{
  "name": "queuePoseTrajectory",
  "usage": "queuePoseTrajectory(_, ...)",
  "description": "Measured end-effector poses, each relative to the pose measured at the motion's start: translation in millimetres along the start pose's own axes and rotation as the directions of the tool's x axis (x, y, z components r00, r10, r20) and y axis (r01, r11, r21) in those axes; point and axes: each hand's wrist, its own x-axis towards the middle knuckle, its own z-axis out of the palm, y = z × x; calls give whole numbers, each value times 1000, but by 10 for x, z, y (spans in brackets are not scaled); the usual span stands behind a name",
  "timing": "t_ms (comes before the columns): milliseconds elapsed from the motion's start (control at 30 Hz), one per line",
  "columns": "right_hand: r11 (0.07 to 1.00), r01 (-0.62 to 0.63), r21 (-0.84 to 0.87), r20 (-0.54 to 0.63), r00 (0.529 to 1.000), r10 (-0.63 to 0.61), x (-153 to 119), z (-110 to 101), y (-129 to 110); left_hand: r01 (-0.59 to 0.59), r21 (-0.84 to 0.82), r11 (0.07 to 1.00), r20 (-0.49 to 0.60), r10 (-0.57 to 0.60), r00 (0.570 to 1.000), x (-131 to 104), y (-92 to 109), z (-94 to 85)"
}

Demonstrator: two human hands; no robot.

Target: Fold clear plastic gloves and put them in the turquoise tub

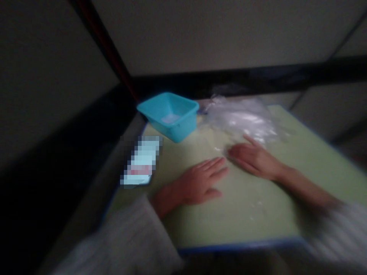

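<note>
I see the left grip [199,183] palm down, fingers [212,164] extended and thumb [213,195] apart, the right grip [254,157] pointing toward it, one finger [251,140] splayed off, both forearms [305,187] slanting inward.

**Blur and Mosaic Swallow the Details**

Blur smears the fingertips of the right hand [254,156] — whether they pinch anything cannot be told. Coarse squares mask the flat pale object [142,162] at left. The whitish item [171,118] inside the turquoise basket [186,126] is too blurred to name. The left sleeve [126,236] and right sleeve [341,229] run out of view — both hide stretches of table [243,214] edge.
</note>
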Motion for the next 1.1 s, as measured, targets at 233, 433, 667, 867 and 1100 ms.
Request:
queuePoseTrajectory(233, 1000, 11, 12, 17, 1000, -11, -3, 13, -6, -24, -12, 1000, -27, 24, 999, -6, 4, 27)
queuePoseTrajectory(433, 991, 24, 132, -24, 999, -21, -16, -14, 0, -11, -113, 994, -156, -7, 988, -22, -66, -67)
queuePoseTrajectory(667, 941, 147, 304, 19, 987, -160, -8, -34, -24, 4, -99, 995, -205, -25, 978, -57, -203, -148)
queuePoseTrajectory(867, 935, 110, 338, 77, 987, -144, -1, -21, -36, 4, -9, 1000, -53, -5, 999, -54, -157, -86)
queuePoseTrajectory(1100, 925, 87, 369, 87, 988, -128, 2, -24, -28, 46, 50, 998, 34, -48, 998, -74, -166, -75)
